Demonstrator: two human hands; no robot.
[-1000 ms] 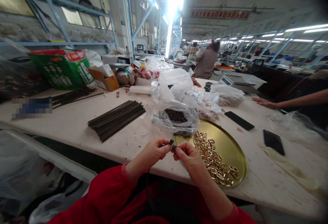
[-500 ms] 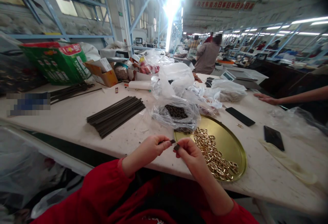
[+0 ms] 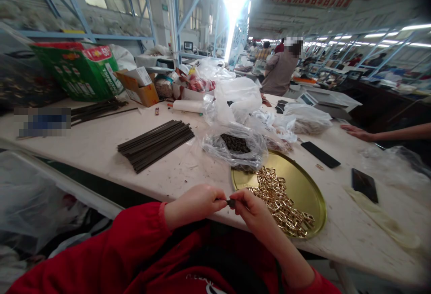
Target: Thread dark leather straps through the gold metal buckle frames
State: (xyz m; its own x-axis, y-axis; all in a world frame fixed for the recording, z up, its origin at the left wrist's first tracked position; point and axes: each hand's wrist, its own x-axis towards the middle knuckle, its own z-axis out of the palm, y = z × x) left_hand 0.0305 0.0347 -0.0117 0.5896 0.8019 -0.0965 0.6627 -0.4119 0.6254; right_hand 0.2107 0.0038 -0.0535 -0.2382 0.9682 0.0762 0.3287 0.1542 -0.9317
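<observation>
Beside the golden tray [image 3: 305,190], your left hand [image 3: 198,200] and right hand [image 3: 252,209] are pinching one small dark strip [image 3: 230,203] between fingertips [image 3: 220,204].

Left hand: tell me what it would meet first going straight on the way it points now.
Most likely the right hand, which faces the left hand with a small dark piece between them. Depth is hard to judge from this view.
</observation>
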